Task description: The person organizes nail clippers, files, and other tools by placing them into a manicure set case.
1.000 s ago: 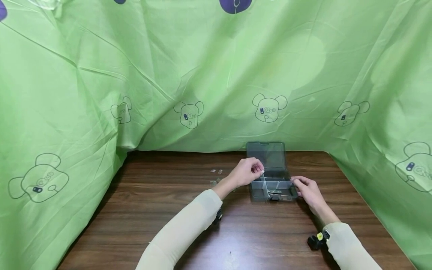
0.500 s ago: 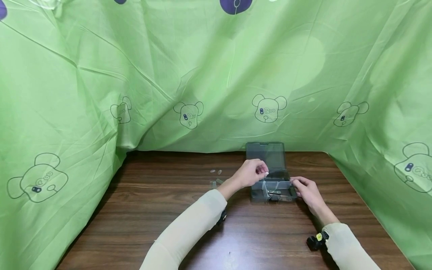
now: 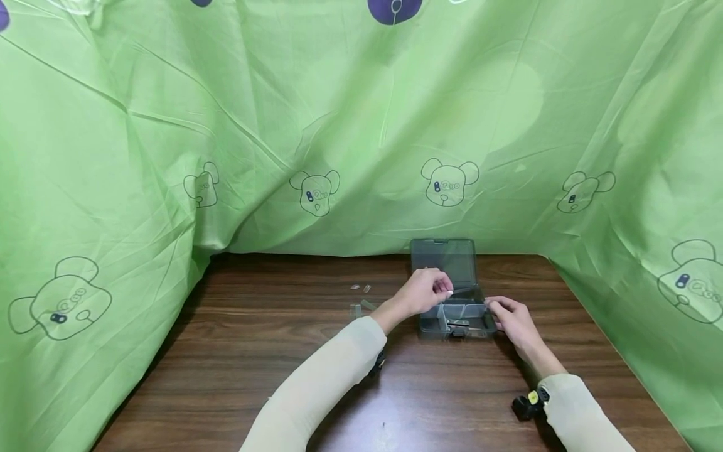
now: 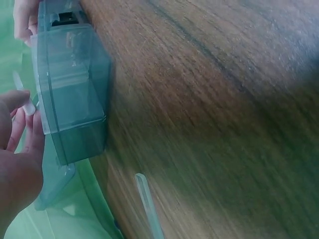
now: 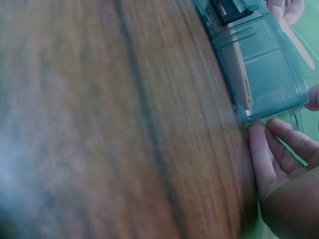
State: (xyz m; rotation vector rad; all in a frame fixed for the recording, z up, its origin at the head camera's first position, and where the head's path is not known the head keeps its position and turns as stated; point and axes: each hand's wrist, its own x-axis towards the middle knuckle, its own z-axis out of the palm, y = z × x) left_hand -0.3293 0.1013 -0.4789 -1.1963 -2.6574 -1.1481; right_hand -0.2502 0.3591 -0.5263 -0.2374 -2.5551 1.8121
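Toward the back right of the dark wood-grain table (image 3: 282,351), a small smoky-grey translucent plastic compartment box (image 3: 454,317) sits with its hinged lid (image 3: 443,258) standing open against the green bear-print cloth backdrop (image 3: 226,125). Over the box's far compartments the person's left hand (image 3: 423,292) hovers with fingers curled, pinching a small clear plastic strip (image 4: 22,94) between thumb and fingertips; the left wrist view shows that strip just beside the box's rim. At the box's right end the right hand (image 3: 511,317) rests on the table, its fingertips (image 5: 259,149) straight and touching the box's near corner. Thin dark pieces lie in the front compartments, too small to make out. Left of the box, a few more small clear plastic pieces (image 3: 361,296) lie scattered on the wood, well apart from either hand.
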